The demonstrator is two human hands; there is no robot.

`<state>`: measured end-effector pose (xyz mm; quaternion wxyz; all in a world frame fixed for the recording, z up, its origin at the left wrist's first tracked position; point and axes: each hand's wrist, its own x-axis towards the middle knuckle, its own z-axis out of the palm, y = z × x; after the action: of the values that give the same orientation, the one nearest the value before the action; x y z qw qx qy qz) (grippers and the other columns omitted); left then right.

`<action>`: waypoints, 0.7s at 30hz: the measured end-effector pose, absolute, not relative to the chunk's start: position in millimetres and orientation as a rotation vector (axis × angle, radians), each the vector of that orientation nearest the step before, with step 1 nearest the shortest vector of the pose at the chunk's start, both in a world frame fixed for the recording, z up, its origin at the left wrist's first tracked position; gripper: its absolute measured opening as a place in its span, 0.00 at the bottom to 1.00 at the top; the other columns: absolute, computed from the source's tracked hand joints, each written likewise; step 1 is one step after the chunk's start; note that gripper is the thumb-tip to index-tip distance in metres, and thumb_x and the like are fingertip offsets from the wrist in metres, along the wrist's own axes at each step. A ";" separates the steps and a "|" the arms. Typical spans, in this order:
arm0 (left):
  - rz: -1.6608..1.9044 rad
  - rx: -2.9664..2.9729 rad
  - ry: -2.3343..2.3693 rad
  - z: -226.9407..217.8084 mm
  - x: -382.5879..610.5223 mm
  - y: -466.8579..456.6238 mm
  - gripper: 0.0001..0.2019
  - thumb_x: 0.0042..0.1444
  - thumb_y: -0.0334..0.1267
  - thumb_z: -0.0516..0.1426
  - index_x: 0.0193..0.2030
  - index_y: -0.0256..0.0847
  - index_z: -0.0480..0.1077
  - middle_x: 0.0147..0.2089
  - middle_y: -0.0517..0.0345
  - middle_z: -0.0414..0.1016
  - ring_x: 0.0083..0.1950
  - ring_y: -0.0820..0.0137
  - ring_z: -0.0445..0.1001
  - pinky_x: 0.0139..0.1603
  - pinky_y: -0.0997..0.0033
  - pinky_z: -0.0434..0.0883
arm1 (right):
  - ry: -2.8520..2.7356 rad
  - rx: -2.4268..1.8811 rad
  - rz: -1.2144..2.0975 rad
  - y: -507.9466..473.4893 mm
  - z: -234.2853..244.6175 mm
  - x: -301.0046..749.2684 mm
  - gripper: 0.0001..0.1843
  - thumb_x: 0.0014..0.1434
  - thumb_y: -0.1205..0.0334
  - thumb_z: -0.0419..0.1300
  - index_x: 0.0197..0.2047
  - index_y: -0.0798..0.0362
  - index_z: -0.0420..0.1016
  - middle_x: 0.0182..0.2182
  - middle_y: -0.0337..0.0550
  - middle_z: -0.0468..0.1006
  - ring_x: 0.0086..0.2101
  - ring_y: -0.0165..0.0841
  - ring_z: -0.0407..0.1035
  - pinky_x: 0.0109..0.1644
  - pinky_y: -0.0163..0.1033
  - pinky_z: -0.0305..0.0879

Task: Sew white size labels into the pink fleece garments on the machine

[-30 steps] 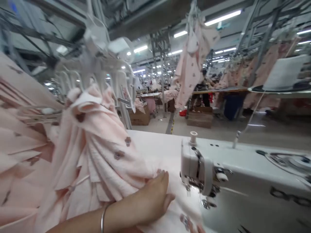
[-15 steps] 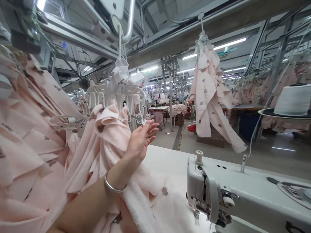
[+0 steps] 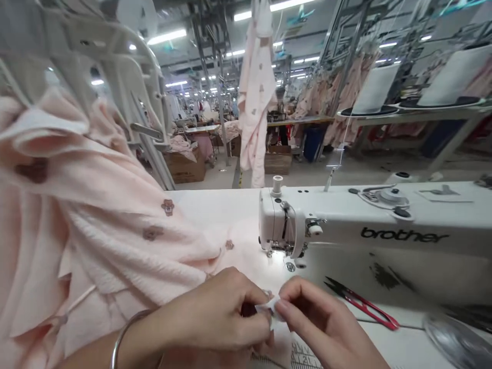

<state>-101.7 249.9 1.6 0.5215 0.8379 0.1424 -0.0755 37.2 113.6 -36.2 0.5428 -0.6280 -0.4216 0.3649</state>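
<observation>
My left hand (image 3: pixel 215 313) and my right hand (image 3: pixel 321 323) meet at the front of the table, pinching a small white fabric tag (image 3: pixel 269 307) between their fingertips. A metal bangle (image 3: pixel 126 333) circles my left wrist. A pale pink garment with small brown bear prints (image 3: pixel 103 215) lies bunched at the left, running under my left hand. The needle area of a white Brother sewing machine (image 3: pixel 282 230) stands just beyond my hands, and the tag is in front of it. Red-handled thread snips (image 3: pixel 363 305) lie near my right hand.
A white plastic garment hanger (image 3: pixel 115 66) stands at the upper left. A pink garment (image 3: pixel 255 97) hangs from an overhead rail beyond the table. White thread cones (image 3: pixel 455 77) sit on a stand at the back right. Cardboard boxes (image 3: pixel 184 166) and further workstations fill the background.
My left hand has dropped from near the hanger to the table front. My right hand has come into view, and both now pinch the white tag. The view has swung right, showing more of the machine.
</observation>
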 end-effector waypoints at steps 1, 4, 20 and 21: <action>-0.122 2.036 0.368 -0.3 -101.1 251.3 0.11 0.56 0.34 0.52 0.32 0.35 0.76 0.28 0.59 0.75 0.29 0.76 0.71 0.29 0.82 0.63 | -0.943 -1.469 0.880 117.4 -35.4 34.2 0.16 0.59 0.47 0.57 0.29 0.50 0.68 0.25 0.35 0.67 0.29 0.28 0.63 0.34 0.29 0.62; 0.072 1.927 0.470 -5.0 -98.2 256.3 0.11 0.54 0.41 0.58 0.37 0.35 0.74 0.33 0.57 0.75 0.34 0.74 0.70 0.33 0.80 0.65 | -0.834 -1.432 0.835 122.3 -42.1 28.3 0.16 0.59 0.47 0.58 0.30 0.51 0.69 0.26 0.35 0.67 0.30 0.27 0.61 0.34 0.28 0.60; 0.281 2.323 0.685 13.5 -86.3 264.7 0.08 0.56 0.39 0.56 0.30 0.39 0.73 0.28 0.60 0.74 0.29 0.74 0.70 0.30 0.78 0.63 | -1.295 -1.855 -0.069 90.9 -109.3 26.2 0.14 0.64 0.56 0.53 0.51 0.50 0.67 0.42 0.42 0.75 0.40 0.31 0.71 0.40 0.31 0.67; 0.243 2.487 0.697 10.7 -81.3 266.8 0.08 0.57 0.37 0.56 0.29 0.39 0.72 0.27 0.60 0.73 0.28 0.73 0.70 0.30 0.76 0.63 | -1.434 -1.890 -0.239 87.8 -126.3 24.4 0.15 0.65 0.58 0.53 0.53 0.53 0.67 0.45 0.45 0.75 0.44 0.34 0.70 0.43 0.33 0.67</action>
<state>-81.3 266.8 10.7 0.2705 0.9229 0.2586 0.0901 24.4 87.8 -126.3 0.3698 -0.7364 -0.5588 -0.0931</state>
